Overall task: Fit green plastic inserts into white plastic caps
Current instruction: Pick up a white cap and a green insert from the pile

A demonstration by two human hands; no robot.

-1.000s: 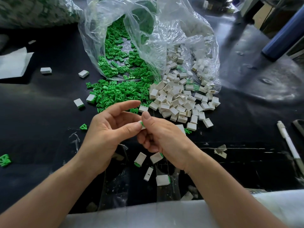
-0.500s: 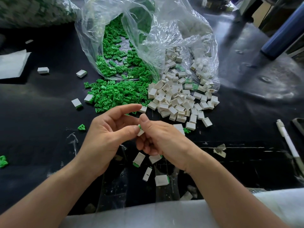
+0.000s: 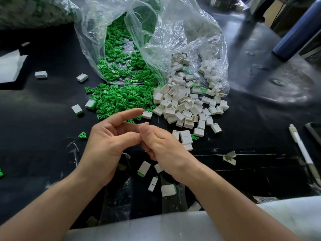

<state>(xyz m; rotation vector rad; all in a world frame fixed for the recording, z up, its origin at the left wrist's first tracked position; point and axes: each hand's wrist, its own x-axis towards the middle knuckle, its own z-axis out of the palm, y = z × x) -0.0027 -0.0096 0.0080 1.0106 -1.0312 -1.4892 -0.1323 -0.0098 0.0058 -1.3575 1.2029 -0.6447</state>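
Forearms (image 3: 52, 206) are filling the bottom of the view, the wrists partly covering assembled caps (image 3: 168, 190) lying on the black table (image 3: 34, 136). The left hand (image 3: 104, 146) and right hand (image 3: 161, 146) are touching thumb to thumb, left forefinger straight, right fingers curling under. Anything pinched between them is hidden, so their grip cannot be told. Beyond, green inserts (image 3: 118, 100) and white caps (image 3: 182, 108) are lying spilled from clear bags (image 3: 182, 32), whose tops are cut off.

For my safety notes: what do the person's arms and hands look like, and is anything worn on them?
The left hand and right hand wear no gloves. The arms behind them are bare to the frame edge, with no sleeves showing, and neither wrist carries a watch or bracelet.
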